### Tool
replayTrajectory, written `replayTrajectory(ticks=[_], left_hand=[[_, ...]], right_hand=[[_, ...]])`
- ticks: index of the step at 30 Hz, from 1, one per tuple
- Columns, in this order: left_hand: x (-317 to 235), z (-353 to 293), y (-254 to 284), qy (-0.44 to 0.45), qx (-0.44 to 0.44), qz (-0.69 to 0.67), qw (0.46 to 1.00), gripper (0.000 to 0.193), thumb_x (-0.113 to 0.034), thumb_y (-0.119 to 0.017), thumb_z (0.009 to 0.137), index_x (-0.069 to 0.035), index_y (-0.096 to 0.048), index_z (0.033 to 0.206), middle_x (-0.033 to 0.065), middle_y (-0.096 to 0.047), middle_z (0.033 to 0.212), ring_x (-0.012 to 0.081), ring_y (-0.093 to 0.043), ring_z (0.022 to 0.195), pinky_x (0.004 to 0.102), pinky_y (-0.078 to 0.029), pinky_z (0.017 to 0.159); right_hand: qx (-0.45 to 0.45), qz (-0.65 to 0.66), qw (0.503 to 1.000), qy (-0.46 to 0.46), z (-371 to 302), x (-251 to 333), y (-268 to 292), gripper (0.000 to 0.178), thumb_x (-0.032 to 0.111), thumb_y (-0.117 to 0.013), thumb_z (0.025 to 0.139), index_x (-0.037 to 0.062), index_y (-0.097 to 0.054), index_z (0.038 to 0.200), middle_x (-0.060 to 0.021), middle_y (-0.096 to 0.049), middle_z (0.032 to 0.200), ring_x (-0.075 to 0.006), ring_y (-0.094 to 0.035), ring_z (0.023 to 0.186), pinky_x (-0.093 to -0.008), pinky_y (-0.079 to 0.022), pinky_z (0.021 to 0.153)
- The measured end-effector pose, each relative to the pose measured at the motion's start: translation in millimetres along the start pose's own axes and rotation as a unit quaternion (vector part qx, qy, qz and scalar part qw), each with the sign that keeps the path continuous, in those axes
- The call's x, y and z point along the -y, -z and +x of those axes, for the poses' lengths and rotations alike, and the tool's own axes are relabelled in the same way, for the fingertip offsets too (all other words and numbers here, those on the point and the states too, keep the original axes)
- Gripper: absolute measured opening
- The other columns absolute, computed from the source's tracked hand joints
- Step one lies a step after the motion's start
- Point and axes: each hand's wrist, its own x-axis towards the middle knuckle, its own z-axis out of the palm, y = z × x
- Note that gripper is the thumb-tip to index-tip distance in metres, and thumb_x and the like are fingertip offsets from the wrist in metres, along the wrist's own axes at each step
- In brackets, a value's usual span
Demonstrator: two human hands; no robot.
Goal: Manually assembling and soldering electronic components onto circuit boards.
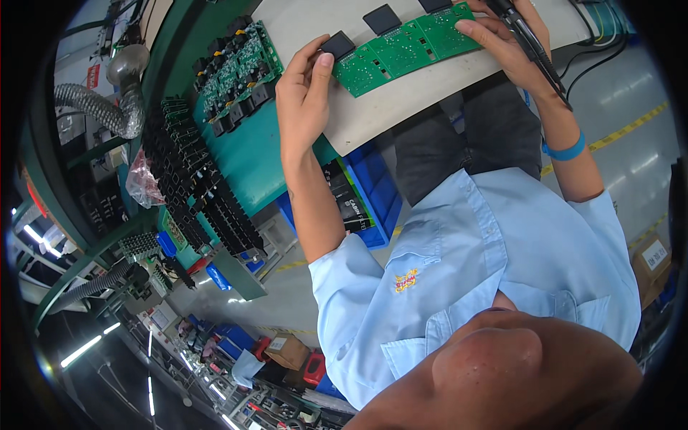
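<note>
A long green circuit board, made of joined sections, is held up over the pale work surface. Black rectangular parts stick out along its far edge. Its left end is pinched by my left hand, the thumb beside one black part. My right hand grips the board's right end, thumb on its near edge. A slim black tool lies across the right hand in this view; I cannot tell whether the fingers hold it. A blue band circles my right wrist.
Left of my left hand, populated green boards rest on a teal mat. Rows of black slotted racks stand further left. A blue crate sits below the bench edge. Black cables hang at right, near a flexible duct at far left.
</note>
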Motion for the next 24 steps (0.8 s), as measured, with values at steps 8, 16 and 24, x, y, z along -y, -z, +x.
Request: replayTrajectory(ticks=[8, 16, 24], left_hand=[[1.3, -5.1, -7.2, -0.028, -0.033, -0.051, 0.998, 0.029, -0.010, -0.067, 0.100, 0.003, -0.067, 0.126, 0.0122, -0.070, 0.108, 0.0155, -0.063, 0.092, 0.0251, -0.051, 0.083], [6.2, -35.1, -11.7, -0.272, -0.075, 0.138, 0.949, 0.034, 0.001, -0.074, 0.091, 0.001, -0.066, 0.124, 0.0158, -0.071, 0.121, 0.0255, -0.068, 0.110, 0.0341, -0.054, 0.098], [10.0, -54.6, -29.4, -0.255, -0.075, 0.142, 0.954, 0.057, -0.005, -0.089, 0.074, 0.000, -0.065, 0.125, 0.0166, -0.069, 0.129, 0.0316, -0.067, 0.117, 0.0411, -0.055, 0.101]], right_hand=[[0.022, -0.003, 0.999, 0.025, -0.7, -7.9, 3.7, 0.065, -0.011, -0.075, 0.082, 0.0006, -0.049, 0.141, -0.0169, -0.068, 0.131, -0.0169, -0.069, 0.103, -0.0265, -0.057, 0.088], [0.081, -0.092, 0.979, 0.162, 6.5, -39.8, 35.2, 0.068, -0.017, -0.065, 0.080, 0.0007, -0.045, 0.142, -0.0215, -0.067, 0.130, -0.0259, -0.070, 0.112, -0.0354, -0.058, 0.097], [0.090, -0.103, 0.981, 0.137, 1.7, -54.1, 44.5, 0.067, -0.016, -0.066, 0.081, 0.0007, -0.046, 0.142, -0.0215, -0.067, 0.130, -0.0255, -0.070, 0.111, -0.0351, -0.058, 0.096]])
